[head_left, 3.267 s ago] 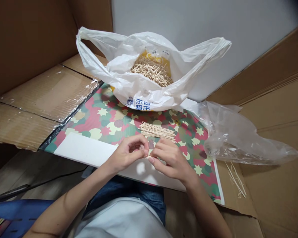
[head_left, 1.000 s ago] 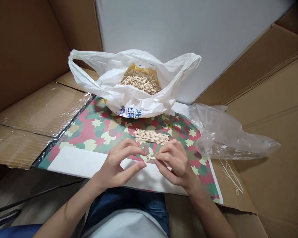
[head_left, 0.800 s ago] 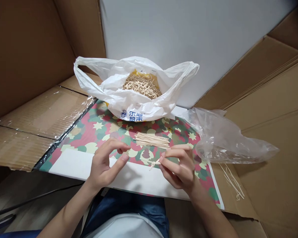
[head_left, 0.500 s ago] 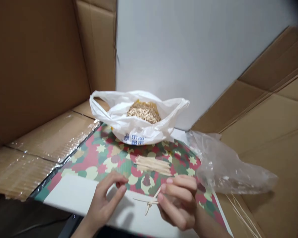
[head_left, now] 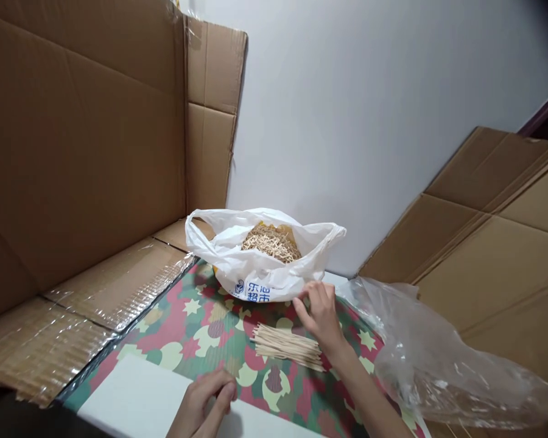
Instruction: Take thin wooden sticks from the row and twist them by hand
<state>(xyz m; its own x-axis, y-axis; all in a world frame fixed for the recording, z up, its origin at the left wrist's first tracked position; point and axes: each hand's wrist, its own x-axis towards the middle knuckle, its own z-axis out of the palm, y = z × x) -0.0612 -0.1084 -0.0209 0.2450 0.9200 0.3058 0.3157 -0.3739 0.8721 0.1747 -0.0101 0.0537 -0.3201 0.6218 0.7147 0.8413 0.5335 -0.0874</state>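
My right hand (head_left: 320, 313) is at the front right edge of a white plastic bag (head_left: 265, 277), its thumb apart from its bent fingers, with nothing visible in it. Inside the bag is a heap of small pale knotted strips (head_left: 274, 243). Just below that hand, a bundle of thin pale strips (head_left: 285, 345) lies on the camouflage-patterned sheet (head_left: 237, 328). My left hand (head_left: 207, 401) stays low by the near edge, over the white strip of tabletop (head_left: 137, 389). Its fingers are curled in, the thumb against the forefinger, and I see nothing between them.
A clear plastic bag (head_left: 442, 359) lies crumpled along the right edge. Tall cardboard panels (head_left: 86, 140) stand on the left, with more cardboard (head_left: 497, 261) on the right. A pale wall (head_left: 347, 121) rises behind the white bag. Tape-covered cardboard (head_left: 82, 304) borders the table's left side.
My right hand has moved away from me to the white bag; the knotted strip it held is no longer visible. My left hand's fingers have closed up. The camera view has tilted upward.
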